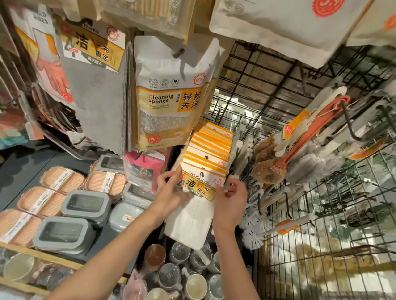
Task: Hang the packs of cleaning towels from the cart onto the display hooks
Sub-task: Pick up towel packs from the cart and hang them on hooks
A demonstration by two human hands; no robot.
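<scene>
Between the fingers (230, 190) sits a glossy card header (199, 183) over smooth white cloth towels (191, 219); beyond the fingertips, black metal wire grid (261, 83).

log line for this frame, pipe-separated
left hand: grips towel pack left edge | right hand: pinches right edge | pack: at front of hung row | state: hanging

The white towel pack with the yellow header card (197, 186) that I hold reads "Cleaning towels" and "洁 一布搞定". The hanging grey-and-yellow sponge pouch (168, 97) says "Cleaning sponge", "轻松去污" and a red "5.9". A round red price sticker (328, 3) on the cream hanging bag above reads "5.9".
</scene>
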